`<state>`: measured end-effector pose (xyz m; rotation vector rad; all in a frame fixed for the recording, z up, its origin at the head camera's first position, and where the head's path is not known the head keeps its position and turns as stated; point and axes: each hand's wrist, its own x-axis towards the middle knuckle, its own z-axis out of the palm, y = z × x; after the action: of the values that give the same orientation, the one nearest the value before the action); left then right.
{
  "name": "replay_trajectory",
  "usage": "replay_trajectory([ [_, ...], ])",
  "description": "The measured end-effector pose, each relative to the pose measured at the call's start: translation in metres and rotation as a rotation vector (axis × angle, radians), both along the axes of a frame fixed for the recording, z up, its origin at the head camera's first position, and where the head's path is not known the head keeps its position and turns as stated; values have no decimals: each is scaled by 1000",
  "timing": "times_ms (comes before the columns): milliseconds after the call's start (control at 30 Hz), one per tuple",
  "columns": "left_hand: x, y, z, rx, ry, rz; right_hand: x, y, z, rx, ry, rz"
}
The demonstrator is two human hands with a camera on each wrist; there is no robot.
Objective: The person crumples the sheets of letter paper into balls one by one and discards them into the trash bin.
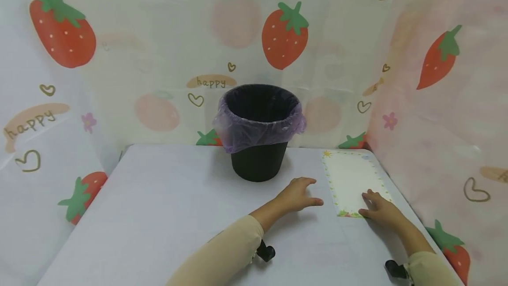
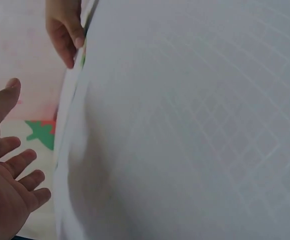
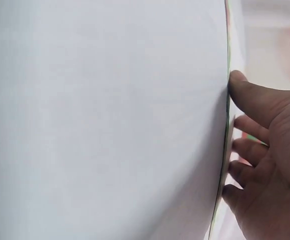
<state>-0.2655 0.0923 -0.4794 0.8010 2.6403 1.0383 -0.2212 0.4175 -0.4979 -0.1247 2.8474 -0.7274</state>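
A rectangular sheet of paper (image 1: 351, 182), white with a printed border of leaves and a sun, lies flat at the table's right side. My right hand (image 1: 381, 211) is at its near right corner, thumb and fingertips on the sheet. In the right wrist view the thumb and fingers of the right hand (image 3: 270, 145) are spread along the paper's near edge. To the left of the sheet, my left hand (image 1: 297, 195) hovers with thumb and fingers apart and nothing between them. The left wrist view has the left hand (image 2: 10, 175) spread, palm showing.
A black bin (image 1: 258, 162) stands at the back middle of the table (image 1: 158, 215), lined with a purple plastic bag (image 1: 262, 133) folded over its rim. Printed strawberry curtains (image 1: 337, 69) enclose the table behind and on both sides.
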Motion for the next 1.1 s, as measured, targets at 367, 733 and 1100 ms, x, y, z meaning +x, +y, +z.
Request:
replay_trajectory([
  [367,0,7,-15,-32,-23,-16,17,-35,-7,-28,9,-23],
  [733,-3,17,-30,-83,-25,-32,31,-61,-6,13,81,31],
  [1100,6,20,-32,-236,79,-45,42,-77,-2,67,113,43],
])
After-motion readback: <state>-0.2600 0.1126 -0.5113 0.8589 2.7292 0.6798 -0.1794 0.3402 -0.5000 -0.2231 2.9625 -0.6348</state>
